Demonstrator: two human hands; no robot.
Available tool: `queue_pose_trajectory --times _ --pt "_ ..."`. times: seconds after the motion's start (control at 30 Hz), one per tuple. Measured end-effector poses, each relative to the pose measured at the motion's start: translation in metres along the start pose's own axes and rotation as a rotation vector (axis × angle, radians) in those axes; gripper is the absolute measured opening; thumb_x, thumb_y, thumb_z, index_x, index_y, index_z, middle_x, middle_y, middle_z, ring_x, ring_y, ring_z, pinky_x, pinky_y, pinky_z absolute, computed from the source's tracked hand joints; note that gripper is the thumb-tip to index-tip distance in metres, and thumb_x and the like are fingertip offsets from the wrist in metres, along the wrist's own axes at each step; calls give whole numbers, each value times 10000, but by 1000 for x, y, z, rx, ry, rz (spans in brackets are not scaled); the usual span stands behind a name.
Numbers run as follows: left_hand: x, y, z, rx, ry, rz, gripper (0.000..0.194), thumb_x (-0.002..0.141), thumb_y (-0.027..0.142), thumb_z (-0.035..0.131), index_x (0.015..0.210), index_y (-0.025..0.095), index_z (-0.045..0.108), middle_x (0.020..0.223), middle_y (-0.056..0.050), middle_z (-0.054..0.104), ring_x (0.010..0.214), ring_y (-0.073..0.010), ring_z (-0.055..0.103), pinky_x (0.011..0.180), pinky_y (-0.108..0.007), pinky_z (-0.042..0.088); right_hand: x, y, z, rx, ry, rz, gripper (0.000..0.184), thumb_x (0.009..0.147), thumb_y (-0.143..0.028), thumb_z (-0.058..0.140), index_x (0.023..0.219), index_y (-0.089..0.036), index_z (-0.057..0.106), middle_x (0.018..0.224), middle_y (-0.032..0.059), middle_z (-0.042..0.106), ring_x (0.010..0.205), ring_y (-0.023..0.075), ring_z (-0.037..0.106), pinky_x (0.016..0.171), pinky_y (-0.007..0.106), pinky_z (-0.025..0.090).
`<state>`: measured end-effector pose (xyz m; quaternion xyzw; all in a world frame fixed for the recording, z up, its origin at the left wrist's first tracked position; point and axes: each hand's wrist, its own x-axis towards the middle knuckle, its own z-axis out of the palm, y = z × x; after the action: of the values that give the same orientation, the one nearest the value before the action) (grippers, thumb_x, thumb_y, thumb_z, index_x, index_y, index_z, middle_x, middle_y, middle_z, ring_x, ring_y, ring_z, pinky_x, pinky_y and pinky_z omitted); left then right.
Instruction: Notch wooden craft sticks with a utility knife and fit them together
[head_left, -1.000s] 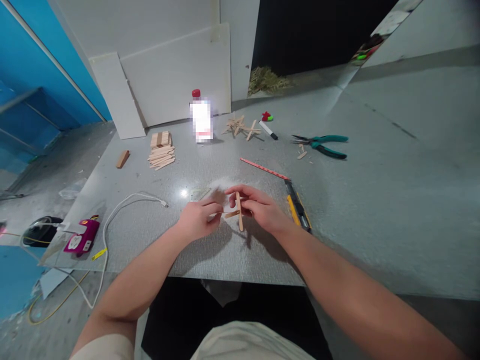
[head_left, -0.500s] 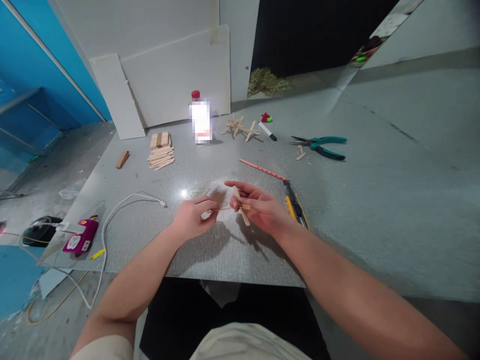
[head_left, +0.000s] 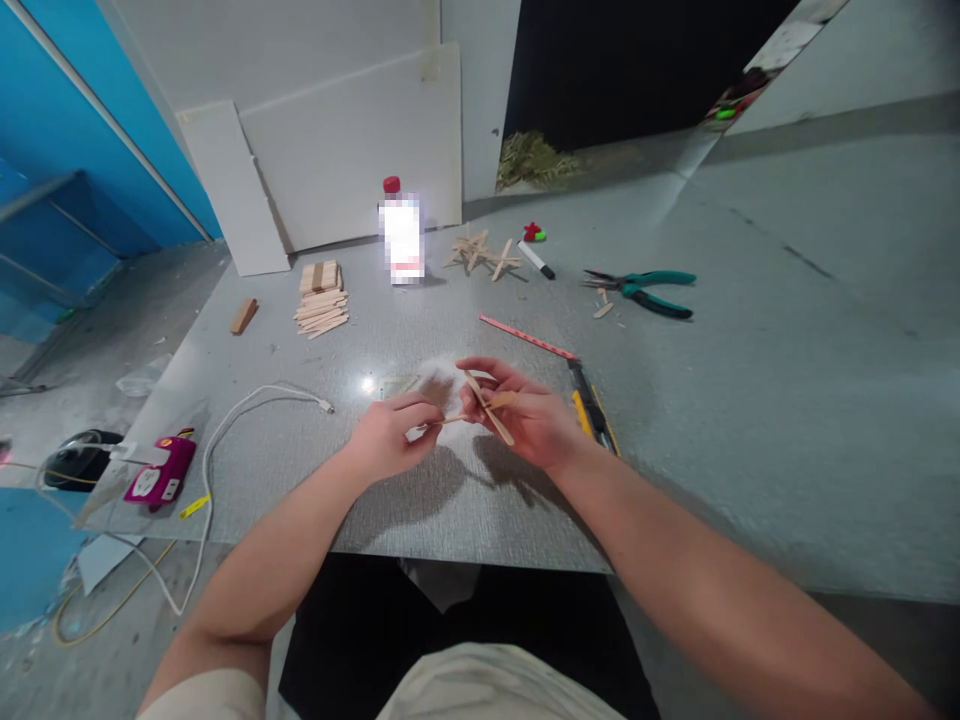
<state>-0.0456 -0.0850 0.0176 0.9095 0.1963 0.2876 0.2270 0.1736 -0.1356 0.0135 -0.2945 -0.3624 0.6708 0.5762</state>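
Both hands meet over the middle of the grey table [head_left: 465,490]. My right hand [head_left: 529,415] is closed round two crossed wooden craft sticks [head_left: 487,408], its palm turned partly up. My left hand [head_left: 390,435] pinches the left end of the thinner stick between thumb and fingers. A small white scrap [head_left: 415,432] shows under the left fingertips. The crossed sticks are held a little above the tabletop.
A stack of craft sticks [head_left: 322,300] and a red-capped white bottle [head_left: 402,235] stand at the back. Loose glued sticks [head_left: 480,253], a marker [head_left: 537,260] and green-handled pliers [head_left: 645,290] lie beyond. A red pencil [head_left: 525,337] and yellow utility knife [head_left: 592,415] lie right of my hands. A white cable [head_left: 247,410] lies left.
My right hand has turned the crossed sticks, so the longer stick has swung from nearly upright to slanting down to the right. My left hand has kept its pinch and barely moved.
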Motion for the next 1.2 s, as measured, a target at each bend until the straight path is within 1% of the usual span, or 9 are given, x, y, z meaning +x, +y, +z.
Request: queue_pose_trajectory --times 0.2,0.33,0.4,0.47,0.63,0.77,0.83,1.03,1.2 --pt "4 7 1 -94 34 -43 222 1009 357 624 1029 140 664 915 -19 681 728 -103 634 675 -259 574 2 4 1 -19 35 30 287 794 -316 755 1078 -281 734 910 30 655 802 164 561 688 314 465" --pt "6 9 -3 -152 67 -93 124 969 238 636 1041 156 696 867 -18 708 685 -90 632 670 -239 549 3 6 2 -49 51 41 274 805 -323 742 1077 -296 734 939 29 650 803 166 545 715 326 468" --pt "6 9 -4 -179 77 -121 153 952 203 628 1081 176 705 875 -28 730 679 -85 637 673 -230 539 2 6 2 -69 56 47 276 810 -332 735 1084 -300 730 950 30 650 794 171 542 723 336 473" --pt "7 9 -5 -200 79 -150 170 952 204 619 1096 192 707 903 -39 745 703 -93 646 686 -238 534 2 5 2 -85 65 51 279 812 -341 733 1088 -301 726 957 33 651 803 179 547 726 340 478" --pt "8 5 -6 -266 57 -241 145 998 244 578 1004 180 708 954 -52 731 867 -138 668 802 -300 548 2 5 1 -94 79 41 264 821 -346 726 1082 -304 723 954 33 664 831 186 561 762 346 484" --pt "7 0 -5 -367 31 -326 252 1010 382 610 1057 143 673 940 -33 692 833 -144 666 770 -321 581 2 6 0 -94 72 32 251 836 -337 712 1085 -309 725 965 32 660 838 183 565 759 349 476" --pt "6 -1 -4 -419 16 -358 289 1008 410 616 1097 139 661 977 -40 693 854 -151 678 784 -334 596 2 7 0 -97 68 27 251 840 -337 705 1089 -308 719 964 34 652 844 183 569 743 346 473" --pt "2 -7 -3 -509 -1 -415 290 992 395 645 1135 144 665 1126 -73 694 1020 -195 684 917 -413 595 3 7 -1 -118 68 22 265 842 -339 691 1103 -296 707 968 37 652 843 189 569 764 355 479" --pt "-4 -22 -1 -549 27 -478 312 987 387 654 1185 146 649 1166 -80 680 1017 -197 681 897 -406 602 3 8 -2 -121 68 16 263 828 -343 701 1088 -300 708 953 35 652 777 177 543 732 356 472"
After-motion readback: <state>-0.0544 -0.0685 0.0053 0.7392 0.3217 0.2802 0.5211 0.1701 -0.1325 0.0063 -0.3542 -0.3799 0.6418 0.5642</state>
